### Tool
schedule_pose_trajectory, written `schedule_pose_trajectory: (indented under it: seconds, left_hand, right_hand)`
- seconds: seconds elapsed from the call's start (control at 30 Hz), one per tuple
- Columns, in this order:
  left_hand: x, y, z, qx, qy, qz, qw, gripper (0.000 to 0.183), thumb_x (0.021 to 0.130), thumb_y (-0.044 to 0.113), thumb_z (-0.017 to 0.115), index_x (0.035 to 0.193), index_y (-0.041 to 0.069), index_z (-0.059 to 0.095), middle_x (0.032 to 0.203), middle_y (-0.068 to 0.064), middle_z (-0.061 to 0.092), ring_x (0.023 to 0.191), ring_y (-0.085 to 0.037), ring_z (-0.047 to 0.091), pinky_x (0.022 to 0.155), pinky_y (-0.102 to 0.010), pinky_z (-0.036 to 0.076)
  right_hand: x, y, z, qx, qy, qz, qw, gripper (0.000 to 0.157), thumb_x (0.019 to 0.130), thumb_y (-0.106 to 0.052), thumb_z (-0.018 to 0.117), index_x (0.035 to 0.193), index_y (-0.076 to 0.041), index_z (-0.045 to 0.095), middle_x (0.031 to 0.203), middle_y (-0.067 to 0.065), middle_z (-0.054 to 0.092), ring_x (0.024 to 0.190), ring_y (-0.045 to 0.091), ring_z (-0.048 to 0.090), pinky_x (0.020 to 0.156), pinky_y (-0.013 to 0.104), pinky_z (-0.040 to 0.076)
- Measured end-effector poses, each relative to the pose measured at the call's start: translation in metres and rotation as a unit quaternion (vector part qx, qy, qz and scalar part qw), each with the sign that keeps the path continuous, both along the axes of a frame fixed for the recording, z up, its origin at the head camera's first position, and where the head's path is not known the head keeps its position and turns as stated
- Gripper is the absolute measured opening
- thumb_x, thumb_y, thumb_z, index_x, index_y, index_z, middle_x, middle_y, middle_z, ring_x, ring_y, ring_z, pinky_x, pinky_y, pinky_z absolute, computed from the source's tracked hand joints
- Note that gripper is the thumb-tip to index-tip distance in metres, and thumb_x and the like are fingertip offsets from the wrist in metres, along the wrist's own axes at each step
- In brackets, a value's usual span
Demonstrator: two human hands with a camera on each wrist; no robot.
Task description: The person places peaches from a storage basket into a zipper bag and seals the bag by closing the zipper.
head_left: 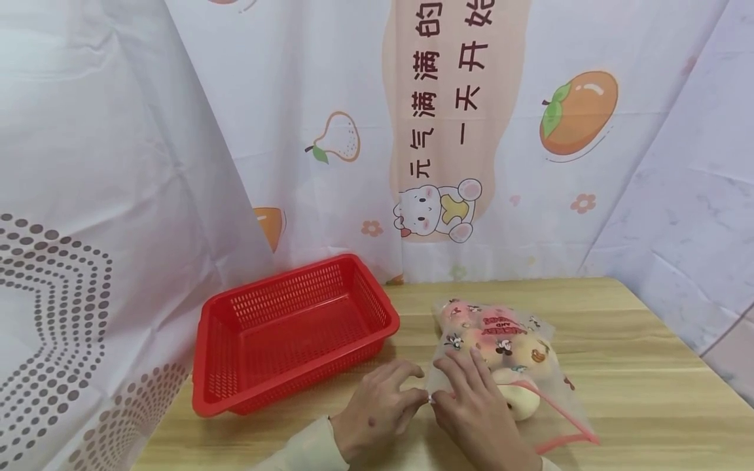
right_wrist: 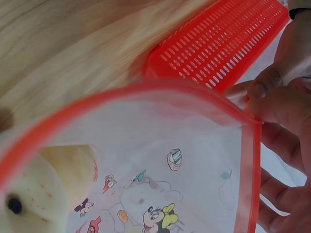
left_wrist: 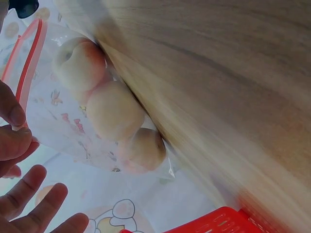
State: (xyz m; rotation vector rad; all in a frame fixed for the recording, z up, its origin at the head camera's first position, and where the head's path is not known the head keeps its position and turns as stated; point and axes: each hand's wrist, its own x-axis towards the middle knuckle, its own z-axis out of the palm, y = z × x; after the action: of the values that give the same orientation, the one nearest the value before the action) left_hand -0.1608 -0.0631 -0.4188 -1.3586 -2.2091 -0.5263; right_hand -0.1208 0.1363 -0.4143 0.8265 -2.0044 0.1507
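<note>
A clear zip bag (head_left: pixel 432 379) with cartoon prints and a red-edged mouth lies on the table, holding several peaches (left_wrist: pixel 114 111). A pale round fruit (head_left: pixel 523 402) with a dark stem end sits just inside the mouth, which gapes on the right side. At the left corner of the mouth, my left hand (head_left: pixel 379 405) pinches the edge between thumb and forefinger. My right hand (head_left: pixel 477 409) pinches the same corner right beside it, its other fingers resting along the bag. The red zip strip (right_wrist: pixel 250 179) runs from the pinched corner in the right wrist view.
A red slotted plastic basket (head_left: pixel 294 340) stands left of the bag, with nothing seen in it. The wooden table (head_left: pixel 642 366) meets a printed cloth (head_left: pixel 330 216) behind, and more cloth hangs at both sides.
</note>
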Motion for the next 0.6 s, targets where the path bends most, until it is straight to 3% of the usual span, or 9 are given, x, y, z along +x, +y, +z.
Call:
schedule_pose_trajectory:
  seconds: [0.07,0.27,0.5,0.6]
  left_hand:
    - [0.0003,0.0008,-0.0002,-0.002,-0.001,0.0,1.0,0.01,0.087,0.017,0.078,0.096,0.019,0.08,0.109,-0.001,0.066,0.099,-0.011,0.064,0.087,-0.025,0.055]
    - [0.0016,0.0005,-0.0007,-0.007,-0.011,0.001,0.9999,0.01,0.089,0.018,0.076,0.098,0.02,0.08,0.11,0.0,0.066,0.1,-0.013,0.064,0.088,-0.027,0.055]
    - [0.002,0.001,-0.0013,0.001,0.004,-0.006,1.0,0.007,0.09,0.017,0.074,0.095,0.021,0.078,0.11,0.001,0.065,0.102,-0.011,0.063,0.088,-0.027,0.055]
    - [0.0023,0.0011,-0.0016,0.002,0.004,-0.005,1.0,0.007,0.09,0.016,0.074,0.093,0.021,0.078,0.111,0.001,0.065,0.102,-0.011,0.063,0.088,-0.027,0.055]
  right_hand:
    - [-0.0017,0.0012,-0.0003,0.003,0.007,0.007,1.0,0.043,0.102,-0.021,0.031,0.066,-0.014,0.053,0.108,0.011,0.061,0.111,0.037,0.059,0.121,0.045,0.018]
    - [-0.0022,0.0025,-0.002,0.011,0.01,0.004,1.0,0.044,0.101,-0.021,0.03,0.063,-0.014,0.052,0.108,0.009,0.06,0.113,0.037,0.059,0.108,0.052,0.035]
    - [-0.0012,0.0038,-0.0024,0.012,0.013,0.002,1.0,0.043,0.1,-0.02,0.031,0.063,-0.013,0.052,0.106,0.01,0.062,0.112,0.036,0.06,0.115,0.05,0.029]
    - [-0.0008,0.0045,-0.0022,0.012,0.014,0.001,1.0,0.043,0.1,-0.02,0.031,0.063,-0.013,0.051,0.105,0.009,0.062,0.112,0.035,0.06,0.109,0.052,0.034]
